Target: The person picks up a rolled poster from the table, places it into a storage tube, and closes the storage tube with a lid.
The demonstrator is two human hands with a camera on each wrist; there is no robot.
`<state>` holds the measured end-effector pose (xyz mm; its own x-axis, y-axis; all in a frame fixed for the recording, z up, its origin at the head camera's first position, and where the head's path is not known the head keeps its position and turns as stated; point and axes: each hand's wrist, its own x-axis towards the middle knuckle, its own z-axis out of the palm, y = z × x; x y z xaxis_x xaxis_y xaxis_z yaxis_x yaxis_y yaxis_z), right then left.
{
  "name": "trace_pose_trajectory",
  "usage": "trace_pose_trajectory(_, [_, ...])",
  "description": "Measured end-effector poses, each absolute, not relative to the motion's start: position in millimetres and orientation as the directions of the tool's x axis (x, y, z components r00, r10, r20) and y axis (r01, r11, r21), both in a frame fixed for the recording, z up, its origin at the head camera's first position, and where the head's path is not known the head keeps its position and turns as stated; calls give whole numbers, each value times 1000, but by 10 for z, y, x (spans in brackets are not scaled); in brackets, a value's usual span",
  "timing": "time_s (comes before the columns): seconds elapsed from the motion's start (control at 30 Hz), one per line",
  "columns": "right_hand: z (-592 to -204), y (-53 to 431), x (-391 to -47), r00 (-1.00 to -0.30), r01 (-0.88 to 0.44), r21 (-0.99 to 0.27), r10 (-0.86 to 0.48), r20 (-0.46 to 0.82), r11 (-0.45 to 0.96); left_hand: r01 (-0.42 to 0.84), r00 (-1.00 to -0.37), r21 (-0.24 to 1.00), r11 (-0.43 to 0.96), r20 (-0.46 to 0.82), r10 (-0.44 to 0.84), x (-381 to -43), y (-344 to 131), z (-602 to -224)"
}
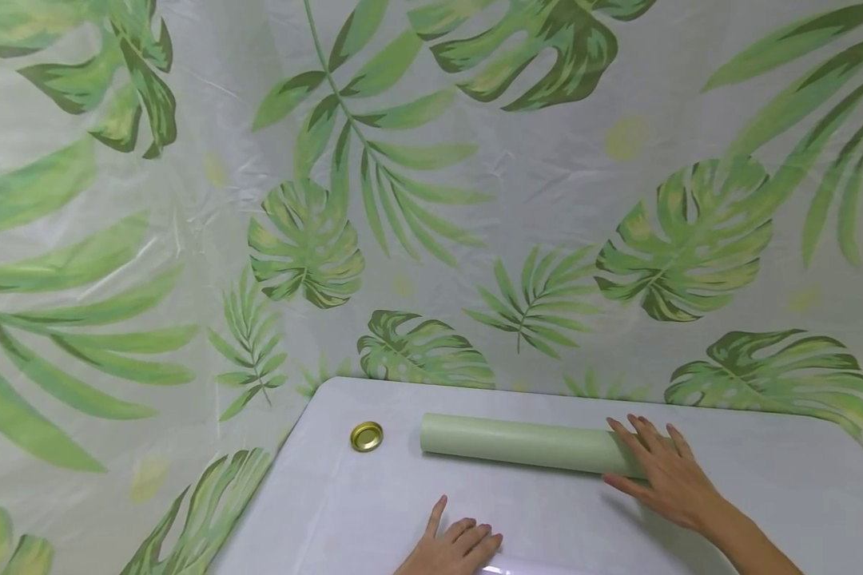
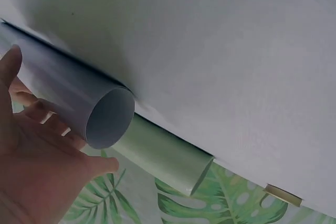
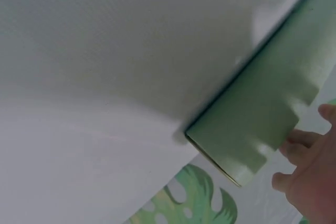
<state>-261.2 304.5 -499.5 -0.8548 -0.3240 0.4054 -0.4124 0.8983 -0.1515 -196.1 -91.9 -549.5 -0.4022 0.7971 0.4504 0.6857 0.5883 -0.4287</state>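
A pale green tube [image 1: 525, 443] lies across the far part of the white table. My right hand [image 1: 665, 475] rests on its right end with fingers spread. In the right wrist view the fingers [image 3: 296, 150] are right at the side of the green tube [image 3: 262, 114]. My left hand [image 1: 456, 549] is near the front, fingers spread at a pale lavender tube [image 1: 511, 566] that the lower frame edge mostly cuts off. The left wrist view shows this lavender tube [image 2: 63, 80] with its hollow end facing the camera, and the left hand [image 2: 47, 150] alongside it.
A small round gold lid [image 1: 367, 437] lies left of the green tube, near the far left corner. The white table [image 1: 374, 495] has rounded far corners. Behind it hangs a leaf-patterned sheet [image 1: 431, 200], which also runs along the left side.
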Motion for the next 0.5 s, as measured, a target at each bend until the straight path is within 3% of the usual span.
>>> trace_pose_trajectory(0.5, [-5084, 3021, -2757, -852, -406, -101, -336, 402, 908, 741, -478, -274, 612, 424, 769, -1915, -844, -5483])
